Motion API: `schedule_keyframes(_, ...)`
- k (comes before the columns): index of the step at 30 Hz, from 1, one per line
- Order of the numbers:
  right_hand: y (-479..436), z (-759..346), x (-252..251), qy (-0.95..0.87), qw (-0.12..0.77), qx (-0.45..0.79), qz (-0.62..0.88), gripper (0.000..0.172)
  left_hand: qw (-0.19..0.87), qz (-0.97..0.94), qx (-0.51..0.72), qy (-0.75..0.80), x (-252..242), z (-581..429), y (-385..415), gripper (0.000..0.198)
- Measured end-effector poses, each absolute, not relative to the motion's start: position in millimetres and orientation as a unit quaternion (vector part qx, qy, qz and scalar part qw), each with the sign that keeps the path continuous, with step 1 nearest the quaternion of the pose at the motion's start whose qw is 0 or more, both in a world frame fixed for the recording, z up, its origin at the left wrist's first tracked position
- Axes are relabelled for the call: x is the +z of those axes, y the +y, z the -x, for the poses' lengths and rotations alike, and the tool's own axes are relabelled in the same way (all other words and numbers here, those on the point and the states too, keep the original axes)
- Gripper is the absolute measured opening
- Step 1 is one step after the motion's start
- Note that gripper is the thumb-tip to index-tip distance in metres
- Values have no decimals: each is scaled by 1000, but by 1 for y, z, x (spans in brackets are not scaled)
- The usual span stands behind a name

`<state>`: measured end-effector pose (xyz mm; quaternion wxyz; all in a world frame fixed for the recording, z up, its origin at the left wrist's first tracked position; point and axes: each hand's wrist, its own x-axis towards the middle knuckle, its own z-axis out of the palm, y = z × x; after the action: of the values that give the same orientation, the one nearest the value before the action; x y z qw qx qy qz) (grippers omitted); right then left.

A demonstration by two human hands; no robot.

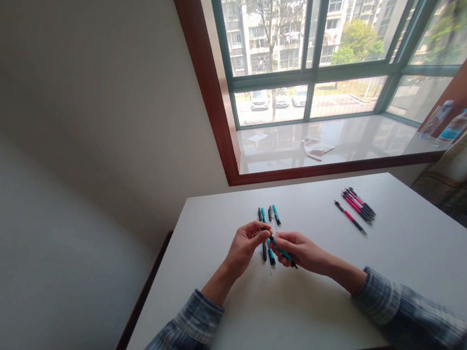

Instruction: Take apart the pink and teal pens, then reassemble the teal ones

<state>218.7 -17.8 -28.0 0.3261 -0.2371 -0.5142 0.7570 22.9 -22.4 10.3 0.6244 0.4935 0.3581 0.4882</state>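
My right hand (301,252) is closed around the barrel of a teal and black pen (284,254), which slants down to the right. With thumb and fingers pinched, my left hand (244,248) grips the black upper end of the same pen. Whether that end is joined to the barrel or apart, I cannot tell. Beyond and below the hands lie loose pen parts: a teal barrel piece (276,214), a short black piece (270,213), another black piece (264,252) and a teal piece with a black end (271,256). A thin pale refill (271,269) pokes out beneath.
Several pink and black pens (357,206) lie in a group on the white table (305,311), with one pink pen (350,217) slightly apart. Behind the table, a windowsill (279,155) holds papers (316,149) and a plastic bottle (455,128). A curtain (455,152) hangs at right.
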Motion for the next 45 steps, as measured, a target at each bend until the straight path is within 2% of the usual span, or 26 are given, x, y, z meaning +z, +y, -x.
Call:
schedule_keyframes(3,-17,-219,-27,-552,332,721,255,36,601,-517,487,366,12,-24,-24,31)
schedule_keyframes(13,-17,-220,-25,-562,310,725,248,49,605,-508,490,370,4,-24,-21,37)
schedule_keyframes(20,-17,-222,-23,-593,338,677,275,37,588,-520,496,371,6,-26,-23,39)
schedule_keyframes(26,-18,-221,-21,-570,314,711,267,39,578,-535,492,370,7,-28,-24,41)
schedule_keyframes(30,-19,-220,-20,-565,305,729,237,47,604,-519,486,359,4,-26,-23,43)
schedule_keyframes(37,-20,-219,-19,-448,326,804,215,35,644,-518,447,342,3,-21,-23,50)
schedule_keyframes(41,-19,-219,-18,-446,318,811,205,35,621,-519,467,356,6,-23,-23,36)
schedule_keyframes(45,-17,-220,-19,-508,334,765,213,36,593,-510,512,355,8,-28,-24,29)
